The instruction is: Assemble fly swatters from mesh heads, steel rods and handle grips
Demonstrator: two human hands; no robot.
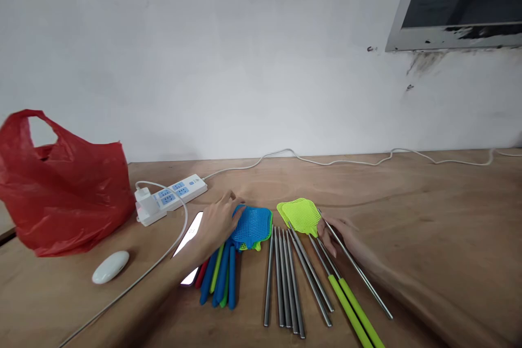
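My left hand (220, 220) reaches over a phone to the left edge of a small stack of fly swatter heads; its thumb and fingers close on the blue fly swatter head (253, 224) on top. Green mesh shows beneath it. My right hand (336, 231) has its fingers around the upper part of a thin metal rod (362, 274), which slants down to the right. Beside that hand lie yellow-green swatter heads (300, 215). Two rods with yellow-green handles (354, 310) extend below the hand. Several bare metal rods (285, 283) lie between my hands.
Blue, green and red handles (222, 274) lie below my left hand, beside the lit phone (190, 242). Farther left are a white power strip (173, 196) with a cable, a white oval object (110, 267) and a red plastic bag (65, 190). A wall (253, 65) rises behind the wooden table (448, 217).
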